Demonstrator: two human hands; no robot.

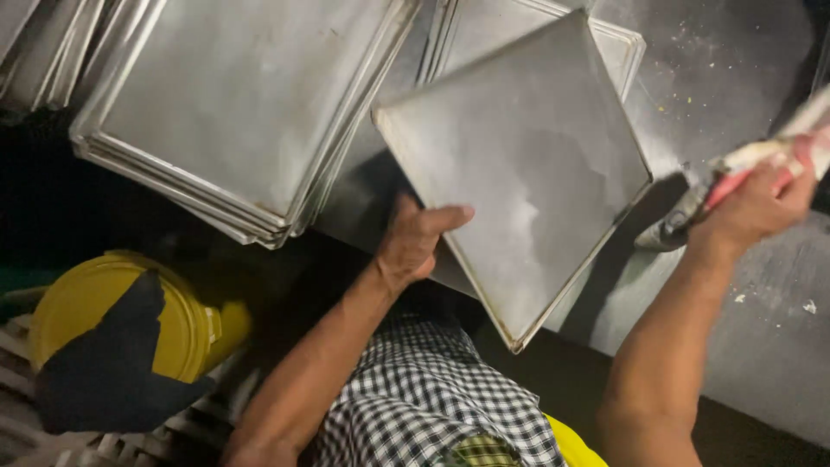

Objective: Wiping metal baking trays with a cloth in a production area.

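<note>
Right now my left hand grips the tilted metal tray by its edge, while my right hand's fingers wrap a red-handled scraper.

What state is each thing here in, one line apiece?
Metal tray: tilted, held at its edge by the left hand.
Scraper: gripped in the right hand, off the tray.
Stacked trays: piled, untouched.
Yellow bucket: lid on, dark cloth draped over it.
</note>
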